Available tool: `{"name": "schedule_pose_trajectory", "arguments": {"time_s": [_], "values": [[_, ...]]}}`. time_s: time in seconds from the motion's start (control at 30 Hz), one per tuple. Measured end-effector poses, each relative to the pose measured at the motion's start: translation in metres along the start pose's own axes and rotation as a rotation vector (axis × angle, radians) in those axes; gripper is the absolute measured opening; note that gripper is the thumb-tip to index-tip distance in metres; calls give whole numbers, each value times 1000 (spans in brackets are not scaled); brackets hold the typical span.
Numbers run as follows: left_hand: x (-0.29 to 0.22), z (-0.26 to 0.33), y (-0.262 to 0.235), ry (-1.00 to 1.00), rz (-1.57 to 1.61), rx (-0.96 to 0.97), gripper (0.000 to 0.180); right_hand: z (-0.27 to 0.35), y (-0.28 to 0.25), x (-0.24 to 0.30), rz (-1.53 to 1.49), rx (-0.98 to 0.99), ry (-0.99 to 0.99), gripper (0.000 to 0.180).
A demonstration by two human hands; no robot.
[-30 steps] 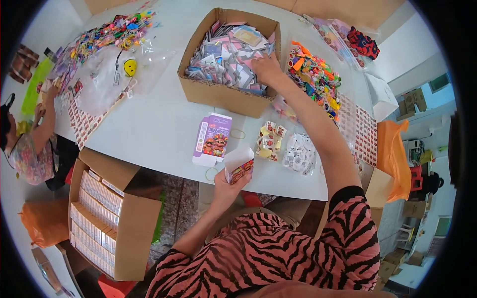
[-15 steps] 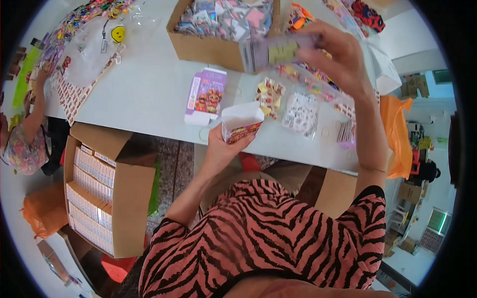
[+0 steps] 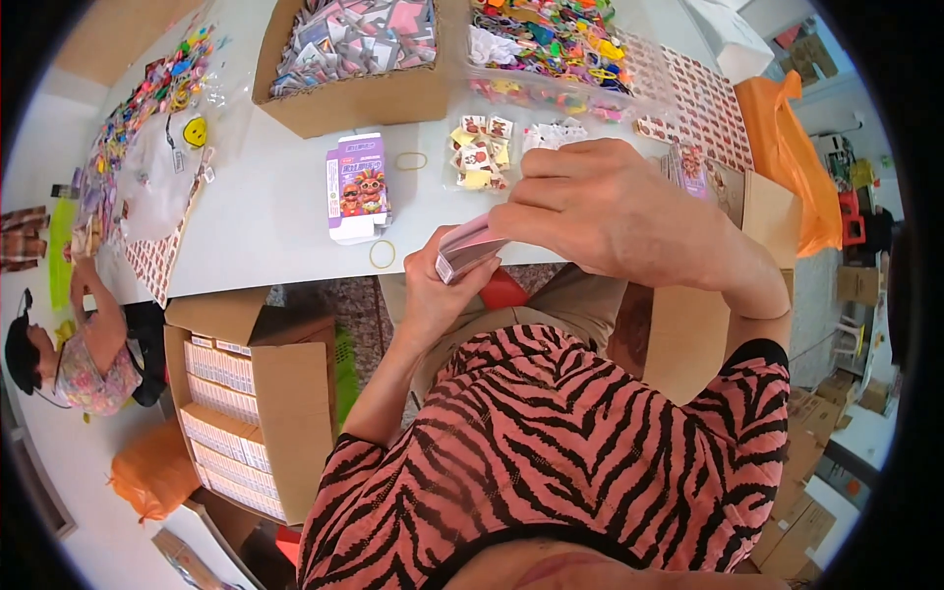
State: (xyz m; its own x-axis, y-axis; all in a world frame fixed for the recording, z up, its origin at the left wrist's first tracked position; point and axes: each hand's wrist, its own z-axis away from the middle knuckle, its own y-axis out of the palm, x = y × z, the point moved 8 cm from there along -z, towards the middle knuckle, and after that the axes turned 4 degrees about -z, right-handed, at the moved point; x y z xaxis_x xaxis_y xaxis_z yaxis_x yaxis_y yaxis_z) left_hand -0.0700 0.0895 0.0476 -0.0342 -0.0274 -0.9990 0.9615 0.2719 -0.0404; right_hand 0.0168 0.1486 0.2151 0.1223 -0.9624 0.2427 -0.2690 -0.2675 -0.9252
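Below the table [image 3: 256,226] edge, the left hand [image 3: 438,285] cradles a card stack [image 3: 470,249] while the right hand [image 3: 600,211] clamps its top, squaring it.

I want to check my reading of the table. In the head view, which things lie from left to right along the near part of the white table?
Purple box → rubber band → bag of small cards → right hand.

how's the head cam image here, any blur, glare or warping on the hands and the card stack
Head view: strong fisheye, the white table edge bows and a black rim rings the picture; the right hand looms large and slightly soft; the card stack in the left hand stays readable; even daylight, mild glare on the tabletop.
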Motion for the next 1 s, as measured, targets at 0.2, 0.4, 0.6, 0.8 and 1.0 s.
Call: {"name": "schedule_pose_trajectory", "arguments": {"time_s": [0.2, 0.4, 0.6, 0.8, 1.0], "values": [[-2, 2, -3, 56, -128, -4, 31, 1, 5, 9, -37, 113, -30, 19], [-5, 4, -2, 111, -182, 3, 34, -1, 22, 23, 87, 92, -97, 19], [-11, 7, -4, 102, -233, -36, 23, -2, 43, 17, 48, 119, -5, 21], [-7, 12, -5, 1, 39, -53, 37, 5, 25, 11, -144, -124, 7, 27], [0, 14, 9, 10, 54, 43, 39, 23, 36, 6, -72, -30, -19, 27]]}}
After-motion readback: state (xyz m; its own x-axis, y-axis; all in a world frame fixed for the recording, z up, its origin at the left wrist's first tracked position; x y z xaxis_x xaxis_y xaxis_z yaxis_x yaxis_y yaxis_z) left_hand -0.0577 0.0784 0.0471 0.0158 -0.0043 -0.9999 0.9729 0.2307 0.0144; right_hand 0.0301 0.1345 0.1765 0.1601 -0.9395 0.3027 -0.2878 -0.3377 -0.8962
